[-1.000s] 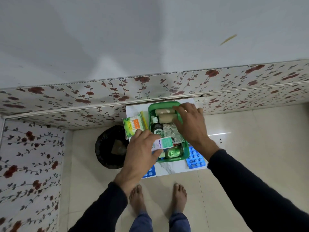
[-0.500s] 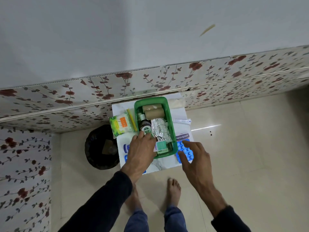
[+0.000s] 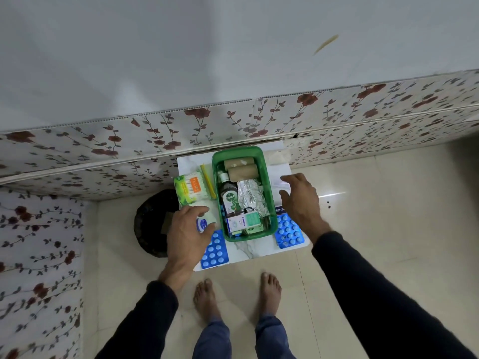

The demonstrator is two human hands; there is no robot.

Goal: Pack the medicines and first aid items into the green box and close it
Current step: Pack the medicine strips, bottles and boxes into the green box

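Note:
The green box [image 3: 215, 177] stands lidless on a small white table [image 3: 248, 251]. Inside lie two tan bandage rolls [image 3: 239, 168], a Dettol bottle [image 3: 229, 196], a foil strip [image 3: 252, 194] and a small white-green carton [image 3: 243, 221]. My left hand [image 3: 190, 229] hovers open left of the box, over a white-and-blue item [image 3: 203, 224] and beside a blue pill strip [image 3: 215, 252]. My right hand [image 3: 300, 200] is spread open right of the box, above a clear packet [image 3: 278, 174] and a second blue pill strip [image 3: 287, 230]. A cotton-bud pack [image 3: 190, 189] and a yellow stick [image 3: 207, 180] lie at the left.
A black bin [image 3: 151, 224] stands on the floor left of the table. The flowered wall panel [image 3: 233, 123] runs right behind the table. My bare feet [image 3: 238, 296] are on the tiled floor just in front of it.
My left hand let go of the carton in the box and moved out to the left. My right hand swung from the box's far end to the table's right side.

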